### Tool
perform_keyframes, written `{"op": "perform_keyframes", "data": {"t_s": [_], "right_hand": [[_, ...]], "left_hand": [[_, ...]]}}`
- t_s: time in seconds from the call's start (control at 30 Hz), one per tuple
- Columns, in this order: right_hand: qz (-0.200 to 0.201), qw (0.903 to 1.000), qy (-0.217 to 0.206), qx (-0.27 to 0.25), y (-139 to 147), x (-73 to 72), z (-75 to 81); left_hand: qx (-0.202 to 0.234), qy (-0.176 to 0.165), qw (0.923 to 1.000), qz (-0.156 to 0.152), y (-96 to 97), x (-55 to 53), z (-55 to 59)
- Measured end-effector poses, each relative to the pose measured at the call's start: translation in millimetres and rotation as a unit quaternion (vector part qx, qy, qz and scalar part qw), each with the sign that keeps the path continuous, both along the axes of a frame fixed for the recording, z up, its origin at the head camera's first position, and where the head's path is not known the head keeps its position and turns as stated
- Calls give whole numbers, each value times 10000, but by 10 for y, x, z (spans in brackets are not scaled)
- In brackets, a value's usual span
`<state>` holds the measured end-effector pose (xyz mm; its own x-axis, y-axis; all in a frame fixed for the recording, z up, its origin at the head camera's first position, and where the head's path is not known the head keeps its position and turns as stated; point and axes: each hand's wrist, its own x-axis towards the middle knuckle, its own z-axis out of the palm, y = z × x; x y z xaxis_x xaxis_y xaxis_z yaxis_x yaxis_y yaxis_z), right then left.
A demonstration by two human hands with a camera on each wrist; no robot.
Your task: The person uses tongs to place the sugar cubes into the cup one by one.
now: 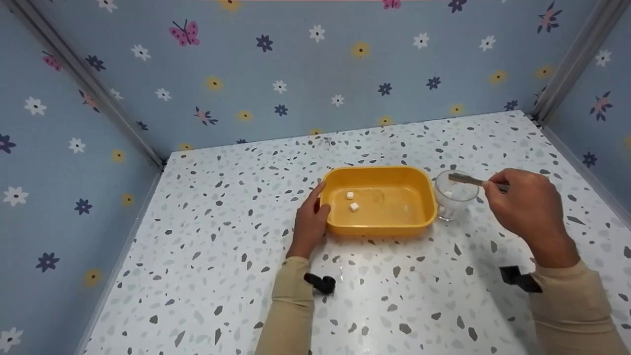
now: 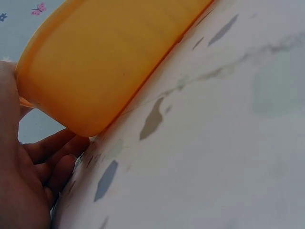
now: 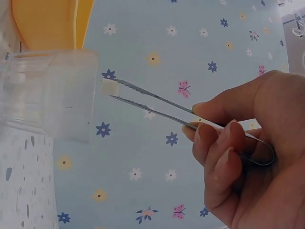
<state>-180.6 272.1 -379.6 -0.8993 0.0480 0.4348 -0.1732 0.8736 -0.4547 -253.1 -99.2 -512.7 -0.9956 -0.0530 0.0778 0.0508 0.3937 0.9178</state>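
Note:
My right hand [image 1: 530,207] pinches a pair of metal tongs [image 3: 152,102] between thumb and fingers. Their toothed tips grip a small white cube [image 3: 110,87], right at the mouth of a clear glass cup [image 1: 456,195]. More white pieces lie inside that cup. At the left end of a yellow plastic tub [image 1: 379,230], my left hand [image 1: 310,222] rests with its thumb and fingers against the wall and rim. Two white cubes [image 1: 354,207] sit on the tub's floor, toward its left side. The left wrist view shows the fingers beside the tub's lower corner.
Tub and cup stand side by side on a white speckled table [image 1: 222,236]. Blue panels [image 1: 296,64] with flowers and butterflies enclose the back and both sides. A black wrist mount [image 1: 320,283] sticks out from the left sleeve.

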Motion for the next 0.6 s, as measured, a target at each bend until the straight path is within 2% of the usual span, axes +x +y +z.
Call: {"op": "perform_keyframes", "data": {"t_s": [0.3,0.6], "right_hand": [[-73,9963,-835,207,43,-79,-62],[-22,9943,-1041,228,21,-104,-122]], "left_hand": [[-25,1,10000,12,-8,-1,-3],[115,23,9999,-26,-8,-2,-6]]}}
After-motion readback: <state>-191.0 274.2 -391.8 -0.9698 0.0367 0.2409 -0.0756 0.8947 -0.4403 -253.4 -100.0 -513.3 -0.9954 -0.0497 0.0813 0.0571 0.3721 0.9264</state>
